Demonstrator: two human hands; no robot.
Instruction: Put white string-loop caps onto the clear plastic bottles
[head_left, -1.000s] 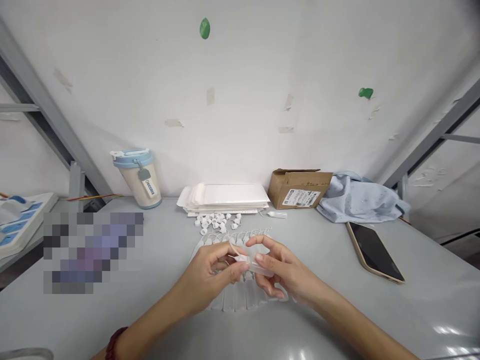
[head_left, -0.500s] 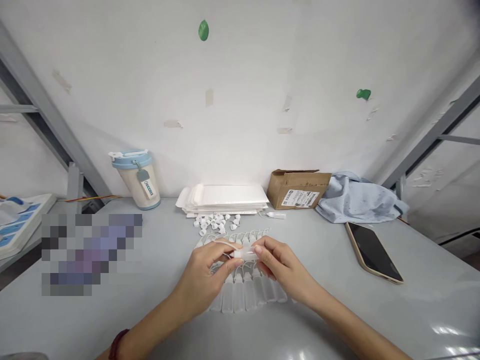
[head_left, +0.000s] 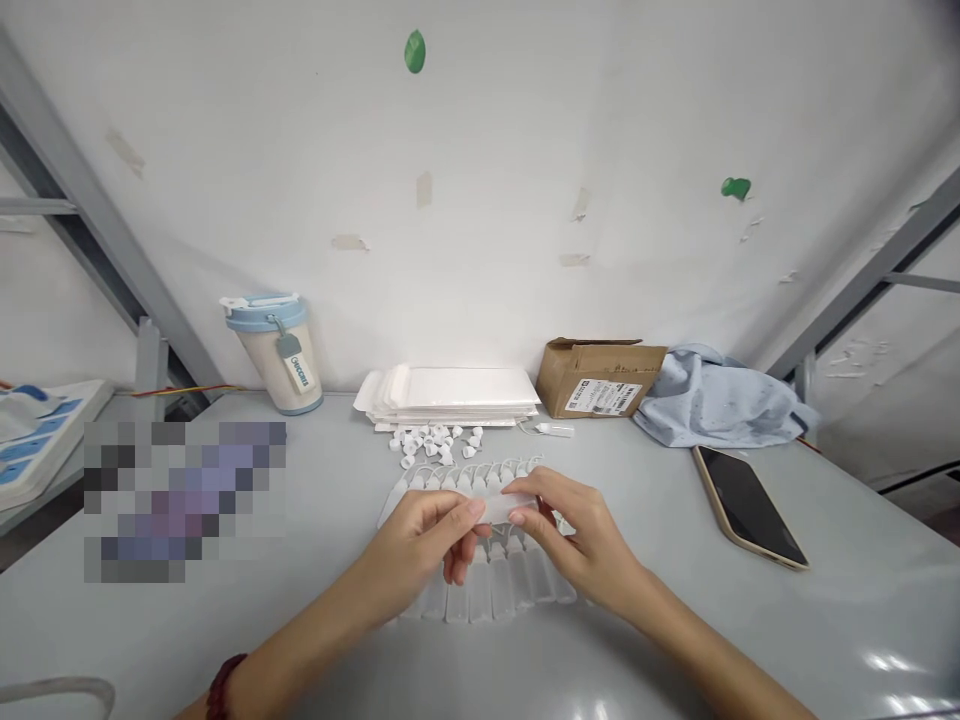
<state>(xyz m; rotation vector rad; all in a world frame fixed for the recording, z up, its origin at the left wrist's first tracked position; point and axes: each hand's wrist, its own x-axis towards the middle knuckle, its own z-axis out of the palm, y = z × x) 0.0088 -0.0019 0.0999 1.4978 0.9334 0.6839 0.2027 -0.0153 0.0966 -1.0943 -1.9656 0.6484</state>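
Observation:
A small translucent plastic bottle point(head_left: 496, 509) lies level between my hands, above the table. My left hand point(head_left: 427, 540) pinches its left end, with the thumb across it and the other fingers curled beneath; that end is hidden. My right hand point(head_left: 581, 525) grips the other end between thumb and fingers. Below and behind my hands, similar bottles point(head_left: 480, 592) with white tops and thin cords lie side by side in two rows, partly covered by my hands. Several loose white caps point(head_left: 435, 440) are scattered just beyond them.
Stacked flat white boxes point(head_left: 465, 388) lie against the wall, beside a cardboard box point(head_left: 600, 380) and a blue cloth point(head_left: 712, 395). A single corded bottle point(head_left: 556, 430) lies in front of the cardboard. A phone point(head_left: 750, 508) is at right, a lidded cup point(head_left: 274, 355) at left.
My left hand has turned, and its thumb and fingers now cover the bottle's white left end, which showed before. My right fingers have shifted along the other end. The view has moved slightly.

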